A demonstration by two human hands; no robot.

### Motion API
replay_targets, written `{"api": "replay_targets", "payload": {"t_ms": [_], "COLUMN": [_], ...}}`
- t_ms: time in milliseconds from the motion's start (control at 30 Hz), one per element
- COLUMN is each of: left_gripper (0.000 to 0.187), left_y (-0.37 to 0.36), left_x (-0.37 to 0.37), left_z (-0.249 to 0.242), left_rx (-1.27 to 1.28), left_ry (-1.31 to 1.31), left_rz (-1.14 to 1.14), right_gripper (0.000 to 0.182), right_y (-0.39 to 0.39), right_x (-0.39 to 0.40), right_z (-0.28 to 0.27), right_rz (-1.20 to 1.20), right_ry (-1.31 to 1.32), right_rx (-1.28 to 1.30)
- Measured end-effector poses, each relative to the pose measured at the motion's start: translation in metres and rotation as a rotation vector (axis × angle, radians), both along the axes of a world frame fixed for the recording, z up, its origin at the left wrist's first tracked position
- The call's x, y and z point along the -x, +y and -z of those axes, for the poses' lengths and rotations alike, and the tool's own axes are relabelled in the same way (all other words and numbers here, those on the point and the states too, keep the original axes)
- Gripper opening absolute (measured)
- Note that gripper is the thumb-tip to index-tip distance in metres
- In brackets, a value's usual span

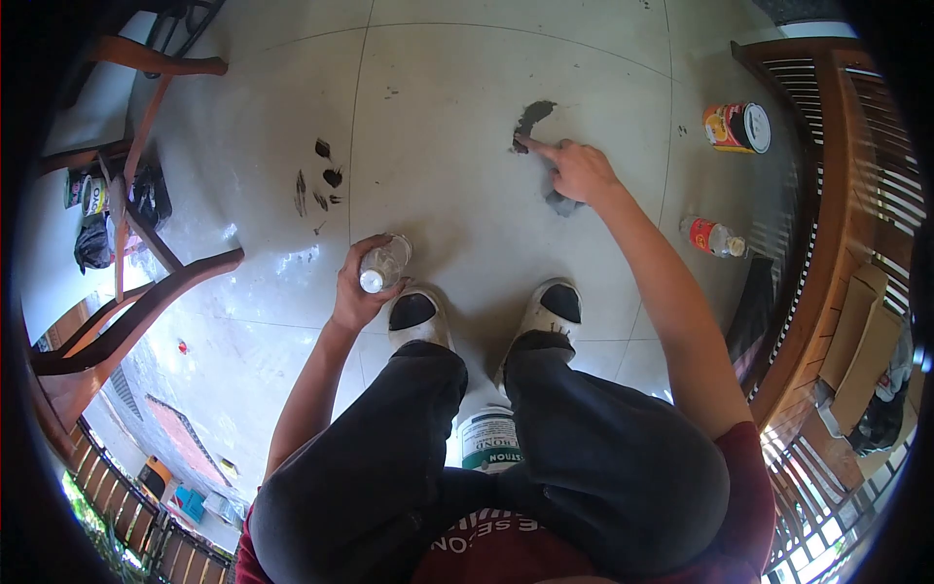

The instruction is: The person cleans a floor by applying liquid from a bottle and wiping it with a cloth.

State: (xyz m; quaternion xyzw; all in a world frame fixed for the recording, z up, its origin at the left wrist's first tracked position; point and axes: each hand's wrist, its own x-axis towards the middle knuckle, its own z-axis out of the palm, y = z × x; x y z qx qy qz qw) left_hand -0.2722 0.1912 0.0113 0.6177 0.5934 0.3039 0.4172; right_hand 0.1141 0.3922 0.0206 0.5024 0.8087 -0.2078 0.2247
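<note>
My left hand (362, 291) is wrapped round a clear plastic bottle (387, 259) with a white cap, above the tiled floor (448, 175) near my left shoe. My right hand (580, 171) points with its index finger at the lower end of a dark curved smear (533, 118) on the floor. The other fingers of that hand are curled, and nothing shows in them. A grey patch (561, 203) lies just below the hand; whether it is shadow or a stain I cannot tell. Several black marks (333, 178) dot the floor at the left.
A red-and-yellow can (736, 128) and a bottle with a red label (713, 237) lie at the right, beside a slatted wooden bench (827, 195). Wooden chair legs (146, 302) reach in from the left. A white-and-green bucket (489, 440) is between my legs.
</note>
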Motion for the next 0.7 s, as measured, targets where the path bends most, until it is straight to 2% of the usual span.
{"api": "replay_targets", "payload": {"t_ms": [33,133,233,333,433,533,700], "left_gripper": [0.077,0.077,0.077,0.076,0.076,0.075,0.076], "left_y": [0.0,-0.001,0.0,0.0,0.0,0.0,-0.001], "left_x": [-0.001,0.0,0.0,0.0,-0.001,0.001,-0.001], "left_z": [0.0,0.0,0.0,0.0,0.002,0.001,-0.001], "left_rx": [0.008,0.032,0.035,0.026,0.003,0.02,0.01], "left_ry": [-0.008,-0.017,-0.012,-0.03,-0.026,-0.022,-0.004], "left_rz": [-0.008,-0.013,-0.01,-0.014,-0.006,-0.009,-0.012], "right_gripper": [0.091,0.091,0.094,0.096,0.098,0.099,0.104], "right_y": [-0.001,0.0,0.002,-0.002,0.001,0.009,0.006], "right_x": [0.004,-0.007,-0.004,0.006,0.004,0.009,0.015], "right_z": [-0.002,0.004,0.004,0.003,0.007,0.007,0.016], "right_rz": [0.042,-0.07,-0.049,0.115,0.155,0.353,0.469], "right_ry": [-0.007,0.043,0.003,0.008,0.027,0.093,0.056], "right_rx": [-0.014,-0.006,0.035,-0.001,-0.011,0.004,-0.035]}}
